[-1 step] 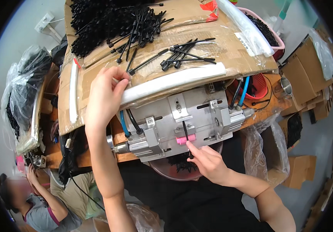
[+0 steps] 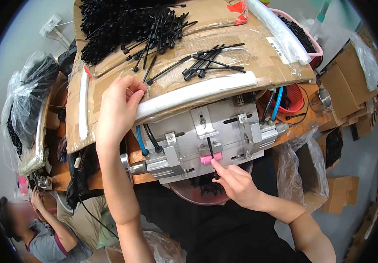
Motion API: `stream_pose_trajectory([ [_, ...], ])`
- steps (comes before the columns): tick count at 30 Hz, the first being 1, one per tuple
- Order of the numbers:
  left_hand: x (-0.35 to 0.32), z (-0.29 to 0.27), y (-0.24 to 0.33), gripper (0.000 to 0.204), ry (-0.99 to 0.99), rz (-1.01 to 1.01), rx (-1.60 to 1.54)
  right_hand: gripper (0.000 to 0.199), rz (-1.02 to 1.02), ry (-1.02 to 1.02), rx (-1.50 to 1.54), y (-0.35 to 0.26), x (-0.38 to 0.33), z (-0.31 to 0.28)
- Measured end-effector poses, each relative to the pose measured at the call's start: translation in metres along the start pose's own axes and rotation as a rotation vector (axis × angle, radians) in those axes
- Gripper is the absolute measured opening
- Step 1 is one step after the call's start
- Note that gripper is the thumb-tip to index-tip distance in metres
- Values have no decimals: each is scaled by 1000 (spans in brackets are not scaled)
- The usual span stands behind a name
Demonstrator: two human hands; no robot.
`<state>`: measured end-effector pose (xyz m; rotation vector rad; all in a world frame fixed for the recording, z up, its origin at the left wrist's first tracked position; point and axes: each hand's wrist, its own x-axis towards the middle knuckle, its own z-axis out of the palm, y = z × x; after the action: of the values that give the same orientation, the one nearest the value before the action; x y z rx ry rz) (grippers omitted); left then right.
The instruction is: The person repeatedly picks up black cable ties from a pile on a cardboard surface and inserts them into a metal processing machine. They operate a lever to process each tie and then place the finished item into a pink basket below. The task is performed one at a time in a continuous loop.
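Observation:
My right hand (image 2: pixel 240 186) pinches the near end of a slim black plastic stick (image 2: pixel 211 147). The stick lies across a pink block (image 2: pixel 211 158) on a metal fixture (image 2: pixel 202 173), and its far end meets a small bracket (image 2: pixel 203 123). My left hand (image 2: pixel 121 103) hovers at the near edge of the cardboard (image 2: pixel 110 74), loosely curled, with a gap between thumb and fingers and nothing visible in them. Just beyond its fingertips lies a black stick with a thick head (image 2: pixel 169 70). Several more loose sticks (image 2: pixel 204 63) lie to the right.
A large heap of black sticks (image 2: pixel 110 26) covers the far left cardboard. White padding (image 2: pixel 197 93) lines its near edge. Air cylinders (image 2: pixel 164 164) with blue and black hoses flank the fixture. Below sits a bowl (image 2: pixel 184 196) of black pieces. Another person (image 2: pixel 53 232) works at lower left.
My left hand has shifted very slightly to the left. My right hand and the stick in the fixture have kept their place.

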<state>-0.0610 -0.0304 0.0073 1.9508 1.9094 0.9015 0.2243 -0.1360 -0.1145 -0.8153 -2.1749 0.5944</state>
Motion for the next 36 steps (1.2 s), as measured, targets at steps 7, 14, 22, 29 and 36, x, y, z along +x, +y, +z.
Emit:
stream_pose_trajectory([
  [7,-33,-5,2,11,95,76,-58,55,-80,-125,-110,-8,31,-38],
  [14,-157,64,67,71,229,168,153,9,22,56,-762,17,212,-80],
  [22,-183,146,80,66,57,151,274,12,184,-311,-547,30,267,-92],
  [29,-178,142,83,70,4,136,280,20,208,280,354,6,190,-137],
  [36,-71,58,62,30,299,192,244,26,43,362,494,5,87,-111],
])
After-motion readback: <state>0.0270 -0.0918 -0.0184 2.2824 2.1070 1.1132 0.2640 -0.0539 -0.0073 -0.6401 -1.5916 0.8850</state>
